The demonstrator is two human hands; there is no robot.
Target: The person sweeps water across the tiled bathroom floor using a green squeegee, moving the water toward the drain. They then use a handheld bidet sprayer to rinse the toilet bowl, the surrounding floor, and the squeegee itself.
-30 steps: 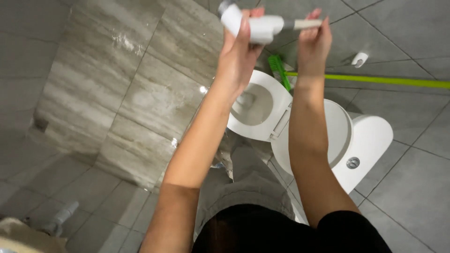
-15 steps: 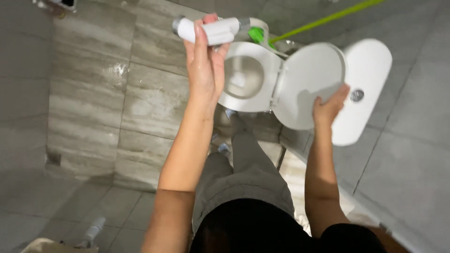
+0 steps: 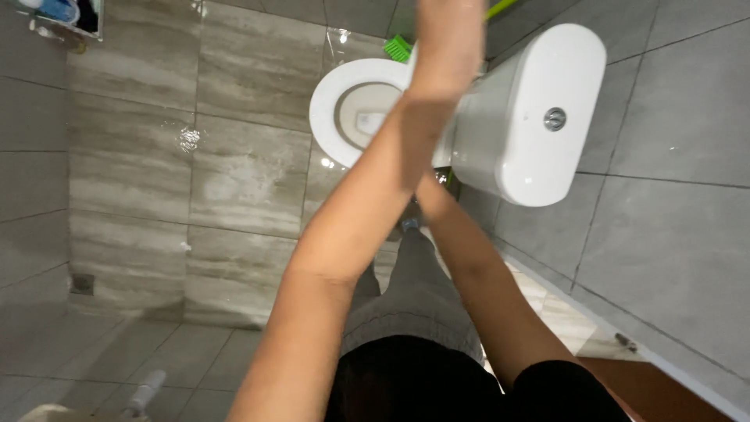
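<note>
Head view: left hand (image 3: pixel 449 43) is raised over the toilet (image 3: pixel 437 109), near the bowl's back rim; its fingers are cropped, so grip cannot be told. The right hand is hidden behind the left forearm. A green brush (image 3: pixel 400 48) lies beside the bowl.

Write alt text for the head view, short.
Seen from above, a person's left hand is raised over a white toilet with its bowl open; the right forearm crosses beneath it, hand hidden. A green brush lies behind the bowl on a wet tiled floor.
</note>
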